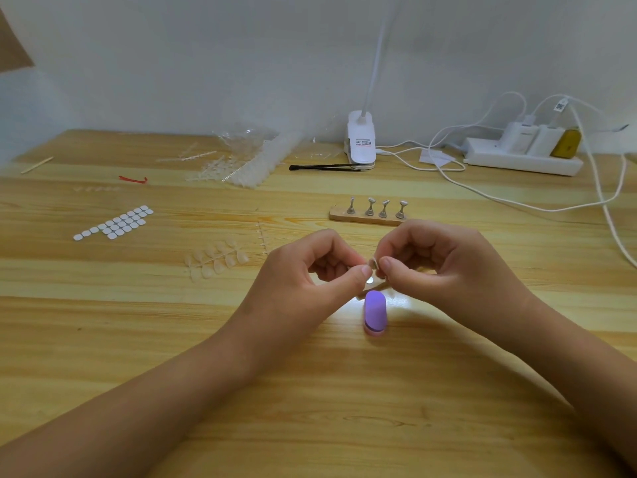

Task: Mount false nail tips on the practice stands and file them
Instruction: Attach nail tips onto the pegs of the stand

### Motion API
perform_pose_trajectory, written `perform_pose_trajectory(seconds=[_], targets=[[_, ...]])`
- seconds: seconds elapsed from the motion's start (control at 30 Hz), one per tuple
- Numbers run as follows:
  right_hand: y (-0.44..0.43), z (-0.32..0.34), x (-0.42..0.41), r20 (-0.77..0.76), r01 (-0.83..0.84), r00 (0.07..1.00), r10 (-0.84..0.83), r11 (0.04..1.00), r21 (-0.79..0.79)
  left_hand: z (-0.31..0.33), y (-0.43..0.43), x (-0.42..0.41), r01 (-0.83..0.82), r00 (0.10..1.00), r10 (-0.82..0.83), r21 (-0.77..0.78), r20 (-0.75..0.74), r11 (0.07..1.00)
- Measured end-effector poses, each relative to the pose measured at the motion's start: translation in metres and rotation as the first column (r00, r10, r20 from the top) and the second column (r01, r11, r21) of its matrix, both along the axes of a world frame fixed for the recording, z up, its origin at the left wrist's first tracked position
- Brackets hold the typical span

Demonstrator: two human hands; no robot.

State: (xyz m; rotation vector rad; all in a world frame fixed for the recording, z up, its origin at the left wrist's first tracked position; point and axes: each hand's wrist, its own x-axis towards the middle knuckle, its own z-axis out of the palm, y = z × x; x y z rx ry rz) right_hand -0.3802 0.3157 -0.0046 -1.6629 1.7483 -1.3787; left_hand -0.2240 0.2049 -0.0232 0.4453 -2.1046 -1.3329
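Bench (113,339) of pale wood meets a white wall (206,63); just beyond the purple file (375,312), left hand (310,284) and right hand (448,270) each keep a pinching grip on one nail tip (374,262).

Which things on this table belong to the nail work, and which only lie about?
Job: nail tip between left hand and right hand, practice stands, purple file, spare tips, adhesive tabs.
Lying about: red band, power strip, lamp clip.
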Motion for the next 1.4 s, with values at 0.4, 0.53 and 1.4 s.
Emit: perform_pose_trajectory(seconds=[0.4,0.53,1.4], targets=[[-0.0013,-0.0013,-0.0036,-0.158,-0.037,0.987,0.038,0.999,0.012,0.0007,0.0024,0.0019,-0.024,1.000,0.025,-0.068,0.013,0.997],[-0.0015,-0.0016,-0.0025,-0.137,-0.040,0.990,0.042,0.999,0.018,0.0019,0.0040,0.0029,-0.028,1.000,0.030,-0.098,0.011,0.995],[0.0006,0.0031,-0.0035,-0.051,-0.058,0.997,0.063,0.993,0.099,0.0042,0.0043,0.0033,-0.015,1.000,0.018,-0.113,0.023,0.993]])
